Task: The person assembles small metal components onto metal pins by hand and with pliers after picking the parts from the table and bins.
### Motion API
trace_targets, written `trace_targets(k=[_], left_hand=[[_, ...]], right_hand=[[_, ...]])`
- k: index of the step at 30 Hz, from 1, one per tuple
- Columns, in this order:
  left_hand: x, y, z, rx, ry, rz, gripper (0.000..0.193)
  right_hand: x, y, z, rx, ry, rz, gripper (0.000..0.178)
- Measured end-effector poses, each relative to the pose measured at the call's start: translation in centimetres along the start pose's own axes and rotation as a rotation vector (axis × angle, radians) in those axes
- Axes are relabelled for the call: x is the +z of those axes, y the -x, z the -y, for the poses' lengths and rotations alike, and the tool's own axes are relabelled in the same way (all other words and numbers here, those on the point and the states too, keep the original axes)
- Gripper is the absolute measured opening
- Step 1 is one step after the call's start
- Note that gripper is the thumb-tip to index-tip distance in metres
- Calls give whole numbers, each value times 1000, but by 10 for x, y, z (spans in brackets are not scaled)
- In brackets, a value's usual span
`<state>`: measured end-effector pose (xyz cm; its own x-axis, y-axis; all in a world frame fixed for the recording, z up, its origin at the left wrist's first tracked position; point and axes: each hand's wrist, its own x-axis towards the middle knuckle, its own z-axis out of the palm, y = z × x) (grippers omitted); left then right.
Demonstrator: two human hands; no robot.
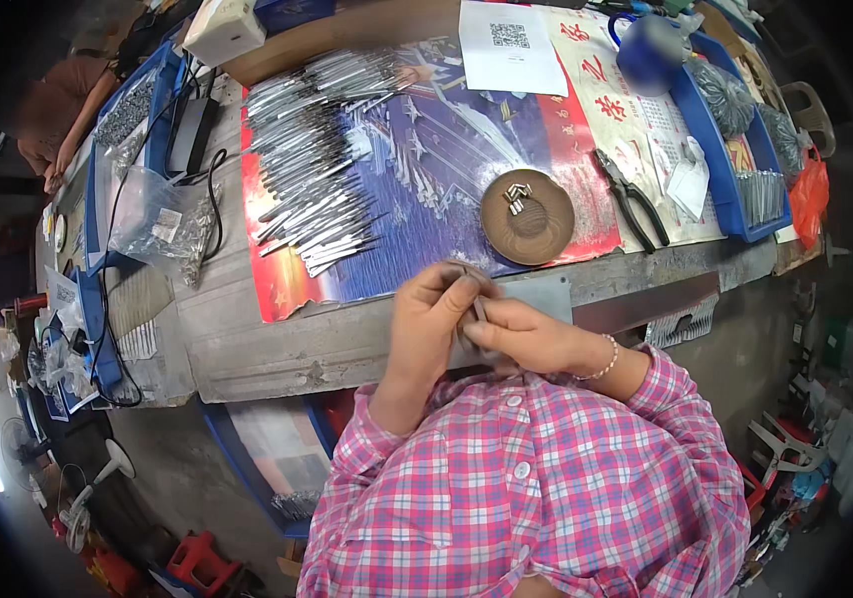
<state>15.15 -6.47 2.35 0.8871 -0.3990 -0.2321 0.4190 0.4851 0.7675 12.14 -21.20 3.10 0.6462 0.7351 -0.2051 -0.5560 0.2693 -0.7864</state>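
Observation:
My left hand (430,321) and my right hand (536,337) meet at the table's front edge, fingers pinched closed. Between their fingertips is a thin grey metal piece (479,311), mostly hidden by the fingers, so its exact kind does not show. Just beyond my hands stands a round brown dish (501,237) with several small shiny metal cylinders (517,198) in it. To the left lie rows of slim silver metal rods (312,179) with dark pointed ends, spread over a printed poster (416,254).
Pliers (632,199) with black handles lie right of the dish. Blue trays (757,214) of metal parts stand at the right, with a red bag (809,199) beside them. A plastic bag of small parts (169,224) and a black cable (215,204) lie left. Another person's arm (82,125) shows far left.

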Motion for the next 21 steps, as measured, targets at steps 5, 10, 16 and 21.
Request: trace_targets(k=[5,10,16,21], left_hand=[[10,13,-15,489,-769,-66,8],[-5,8,-11,7,-9,141,10],[-7,1,18,-17,670,426,13],[8,11,-15,267,-487,-71,7]], right_hand=[[9,1,12,-100,922,-354,23],[6,3,8,-71,487,-51,25],[13,-1,14,30,41,162,25],[6,-5,4,-188,803,-337,25]])
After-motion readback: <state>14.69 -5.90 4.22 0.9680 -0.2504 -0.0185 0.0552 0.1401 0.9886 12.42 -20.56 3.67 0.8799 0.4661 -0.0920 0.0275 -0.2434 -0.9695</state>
